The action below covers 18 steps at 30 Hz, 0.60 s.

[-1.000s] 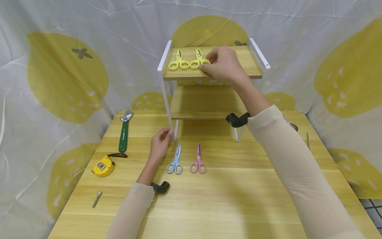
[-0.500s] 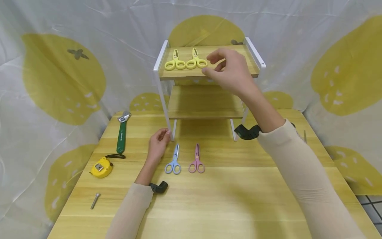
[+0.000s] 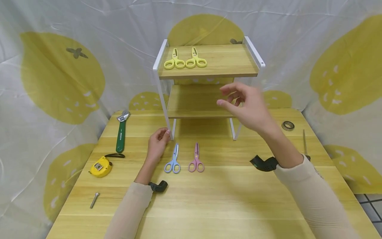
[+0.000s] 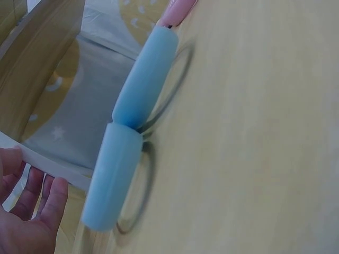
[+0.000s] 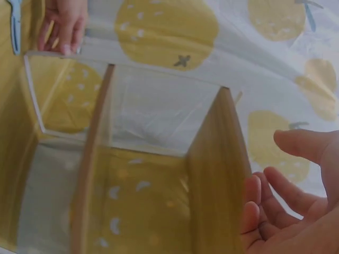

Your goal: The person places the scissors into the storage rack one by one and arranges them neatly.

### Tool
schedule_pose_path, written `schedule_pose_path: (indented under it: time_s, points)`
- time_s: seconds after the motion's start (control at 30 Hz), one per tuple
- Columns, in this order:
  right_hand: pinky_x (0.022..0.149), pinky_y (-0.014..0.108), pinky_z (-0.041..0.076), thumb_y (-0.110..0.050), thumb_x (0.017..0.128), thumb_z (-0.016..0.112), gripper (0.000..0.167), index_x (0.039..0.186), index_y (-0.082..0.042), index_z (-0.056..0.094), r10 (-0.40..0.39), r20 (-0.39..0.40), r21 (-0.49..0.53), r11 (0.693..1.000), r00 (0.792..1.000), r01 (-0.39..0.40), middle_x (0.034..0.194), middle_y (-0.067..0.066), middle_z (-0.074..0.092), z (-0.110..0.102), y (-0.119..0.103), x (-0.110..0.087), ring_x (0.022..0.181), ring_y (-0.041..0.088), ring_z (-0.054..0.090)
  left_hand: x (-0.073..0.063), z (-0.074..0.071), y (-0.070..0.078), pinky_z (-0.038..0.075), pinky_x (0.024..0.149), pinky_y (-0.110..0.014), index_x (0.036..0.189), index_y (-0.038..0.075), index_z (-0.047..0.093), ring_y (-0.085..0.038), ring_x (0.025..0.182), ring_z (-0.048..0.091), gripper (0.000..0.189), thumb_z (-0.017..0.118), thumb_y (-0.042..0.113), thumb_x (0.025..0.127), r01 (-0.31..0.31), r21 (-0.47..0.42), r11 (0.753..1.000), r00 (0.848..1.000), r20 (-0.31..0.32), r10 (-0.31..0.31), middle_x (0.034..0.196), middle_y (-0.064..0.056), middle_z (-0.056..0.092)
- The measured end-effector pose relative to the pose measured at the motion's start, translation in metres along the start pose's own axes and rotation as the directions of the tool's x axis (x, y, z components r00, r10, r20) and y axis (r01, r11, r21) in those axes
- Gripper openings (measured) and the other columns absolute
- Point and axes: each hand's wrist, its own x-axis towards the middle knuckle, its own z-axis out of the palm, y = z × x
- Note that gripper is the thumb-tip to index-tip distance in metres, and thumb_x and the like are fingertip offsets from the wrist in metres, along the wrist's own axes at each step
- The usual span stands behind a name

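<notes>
Two yellow scissors, the left pair (image 3: 174, 59) and the right pair (image 3: 195, 59), lie side by side on the top board of a two-tier shelf (image 3: 226, 63) with white legs. My left hand (image 3: 157, 142) holds the shelf's front left leg low down, thumb and fingertips at the white bar (image 4: 58, 172) in the left wrist view. Blue scissors (image 3: 173, 162) and pink scissors (image 3: 196, 161) lie on the table before the shelf, points away from me. My right hand (image 3: 249, 106) hovers in front of the lower tier, fingers loosely bent and holding nothing.
On the left of the table (image 3: 209, 205) lie a green-handled adjustable wrench (image 3: 121, 132), a yellow tape measure (image 3: 101, 167) and a bolt (image 3: 95, 200). A roll of tape (image 3: 287, 125) and a thin metal rod (image 3: 304, 142) lie on the right. A lemon-print cloth (image 3: 125, 59) hangs behind.
My right hand has let go of the right yellow scissors and moved down and right, away from the top board. The left hand stays at the shelf leg.
</notes>
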Motion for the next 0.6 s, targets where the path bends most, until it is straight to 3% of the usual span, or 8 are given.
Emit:
schedule_pose_path:
  time_s: [0.13, 0.33, 0.6]
  points:
    - [0.078, 0.022, 0.051, -0.027, 0.094, 0.078, 0.033, 0.124, -0.016, 0.069, 0.031, 0.032, 0.000, 1.000, 0.999, -0.031, 0.117, -0.002, 0.071, 0.007, 0.016, -0.021, 0.093, 0.013, 0.064, -0.001, 0.001, 0.000, 0.062, 0.092, -0.021, 0.126, -0.001, 0.064, -0.038, 0.117, 0.067, 0.040, 0.063, 0.032, 0.104, -0.022, 0.002, 1.000, 1.000, -0.010, 0.022, 0.124, -0.024, 0.065]
    - [0.079, 0.020, 0.051, -0.024, 0.094, 0.078, 0.037, 0.128, -0.015, 0.067, 0.085, 0.070, 0.102, 0.991, 0.994, -0.092, 0.122, 0.000, 0.069, 0.019, 0.048, -0.050, 0.096, 0.016, 0.063, -0.001, 0.002, 0.001, 0.062, 0.091, -0.021, 0.125, 0.000, 0.065, -0.036, 0.114, 0.067, 0.038, 0.064, 0.031, 0.104, -0.022, -0.004, 1.000, 0.999, -0.022, 0.022, 0.122, -0.022, 0.065]
    - [0.081, 0.025, 0.054, -0.030, 0.093, 0.079, 0.047, 0.134, -0.016, 0.063, 0.175, 0.180, 0.115, 0.974, 0.968, -0.197, 0.127, 0.002, 0.066, 0.063, 0.097, -0.081, 0.100, 0.019, 0.063, 0.000, 0.002, 0.001, 0.062, 0.093, -0.024, 0.127, 0.000, 0.064, -0.037, 0.117, 0.067, 0.041, 0.064, 0.033, 0.103, -0.006, -0.002, 1.000, 1.000, -0.017, 0.006, 0.125, -0.023, 0.065]
